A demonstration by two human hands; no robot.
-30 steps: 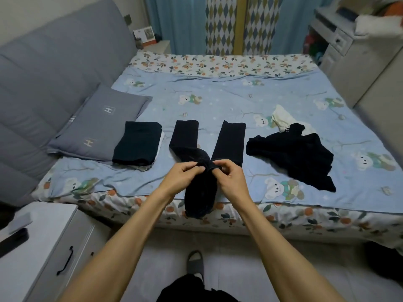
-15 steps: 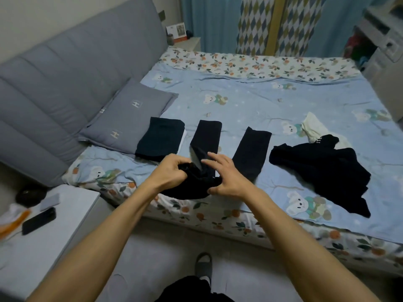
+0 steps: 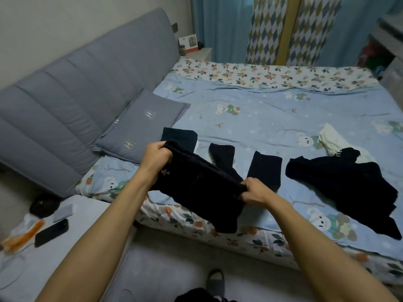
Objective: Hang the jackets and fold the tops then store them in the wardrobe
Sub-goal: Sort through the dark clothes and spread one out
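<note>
Bed (image 3: 272,118): covered by a light blue sheet with a bear print; grey padded headboard (image 3: 72,101) along its left side. Grey pillow (image 3: 141,125) leans at the headboard's base.

Crumpled dark garment (image 3: 349,188) lies on the bed's right part, a white garment (image 3: 335,140) partly beneath its far edge.

Dark top (image 3: 200,192): held up over the near bed edge, folded, lower end hanging down; its two sleeves lie flat on the sheet behind it.

Folded dark top (image 3: 178,136) sits beside the pillow, partly hidden behind the held one.

White surface (image 3: 82,214) at lower left carries a black phone (image 3: 52,232).

Left hand (image 3: 156,158): fingers curled, gripping the held top's upper left corner. Right hand (image 3: 254,190): fingers pinching its right edge.
</note>
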